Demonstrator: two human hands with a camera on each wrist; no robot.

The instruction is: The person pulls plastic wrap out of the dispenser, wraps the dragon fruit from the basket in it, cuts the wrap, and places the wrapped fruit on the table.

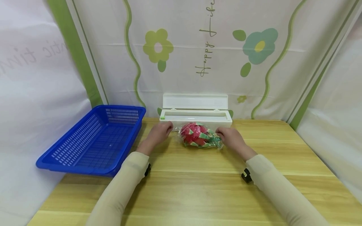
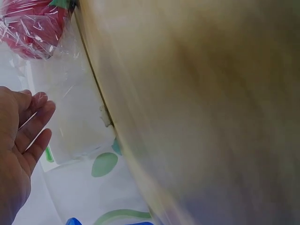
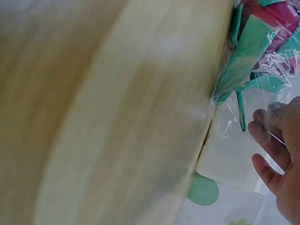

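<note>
A red dragon fruit with green scales [image 1: 195, 133] lies wrapped in clear cling film [image 3: 225, 115] on the wooden table. To its left, my left hand [image 1: 160, 131] has thumb and forefinger tip together at the loose film end, pinching it; the other fingers are partly bent. At the fruit's green-tipped end, my right hand [image 1: 232, 138] pinches the film's other end, and clear film overlaps those fingertips [image 3: 262, 131]. Right behind the fruit stands a long white cling film dispenser [image 1: 195, 121], its lid [image 1: 195, 101] raised. A small green slider [image 1: 162, 118] sits at the dispenser's left end.
A blue plastic basket [image 1: 124, 157] with slotted walls stands on the left of the wooden table [image 1: 183, 194]. Behind the dispenser hangs a white curtain [image 1: 181, 78] with flowers and green lines. Similar fabric encloses both sides.
</note>
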